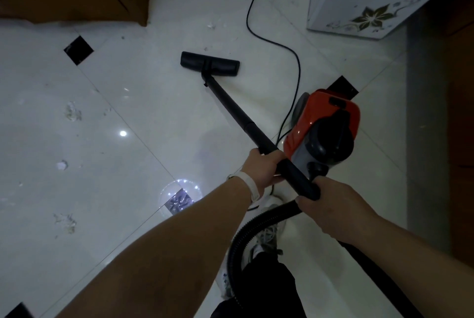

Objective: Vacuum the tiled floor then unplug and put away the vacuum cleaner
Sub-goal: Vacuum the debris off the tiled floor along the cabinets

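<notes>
Vacuuming is the step in hand. The tiled floor (154, 117) shows paper scraps (73, 112) well left of the floor head (210, 63), so the next stroke should swing that way. The orange vacuum cleaner (323, 122) stands just right of the wand (230, 102). The left hand (261, 166) has its grip wrapped round the wand, and the right hand (325, 202) has its grip clenched on the wand's near end.
</notes>
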